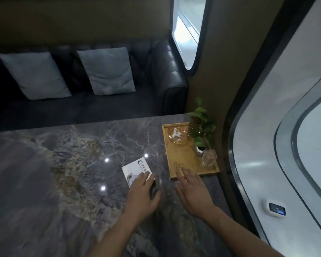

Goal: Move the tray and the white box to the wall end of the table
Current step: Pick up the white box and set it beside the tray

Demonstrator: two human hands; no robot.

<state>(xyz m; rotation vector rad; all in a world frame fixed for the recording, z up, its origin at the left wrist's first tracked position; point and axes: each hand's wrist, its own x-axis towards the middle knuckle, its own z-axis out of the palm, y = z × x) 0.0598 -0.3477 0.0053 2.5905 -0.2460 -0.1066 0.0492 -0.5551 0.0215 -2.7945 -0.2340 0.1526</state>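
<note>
Tray [176, 160]: wooden, low-rimmed, seen at the right end of the marble counter [63, 164], close against the curved wall [252, 145]; a glass ashtray [177, 135], a small potted plant [200, 127] and a clear glass [208, 158] are carried on it; the right hand [191, 188] is laid flat with fingers spread, fingertips touching the near rim, nothing clasped. White box [136, 168]: lies flat on the counter just left of the tray, apart from it; it is pressed from above by the fingers of the left hand [142, 193], palm down, not closed around it.

Step in hand is judged to be a sliding push of both things toward the wall; the tray appears almost home, the box lags behind. Pressure on the tray is best kept low and even at the rim, so that plant and glass are not tipped; the push should be eased before the wall is met. The box is better guided with light downward force, so that it slides and does not skid out from under the fingers; it should be steered clear of the tray's near corner and brought alongside.
</note>
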